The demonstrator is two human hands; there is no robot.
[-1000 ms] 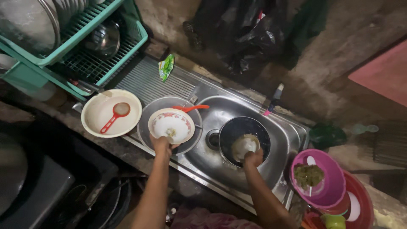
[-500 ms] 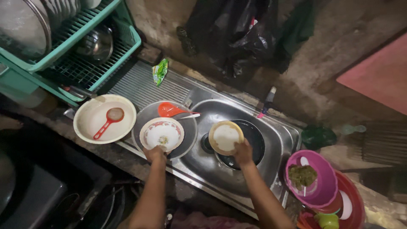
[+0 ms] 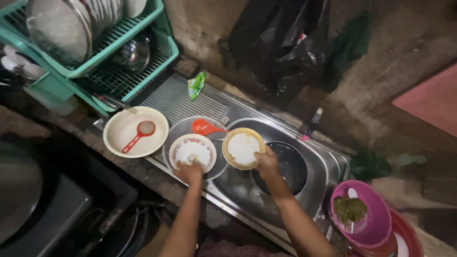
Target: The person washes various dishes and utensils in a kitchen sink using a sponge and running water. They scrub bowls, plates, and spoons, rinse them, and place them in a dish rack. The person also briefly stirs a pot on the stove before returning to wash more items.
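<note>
Over sink basin [image 3: 328, 164], our right hand [image 3: 267, 164] pinches soapy plate [image 3: 243, 148] rim for draining; left hand [image 3: 189, 171] fingers clasp patterned bowl [image 3: 193, 151] edge, steadying it.

Your two bare forearms are reaching up and away from your body, spreading slightly apart. Your left hand [image 3: 189, 171] is curling its fingers closed, knuckles facing the camera. Your right hand [image 3: 267, 163] is gripping with fingers bent, its wrist angling inward toward the left.
</note>
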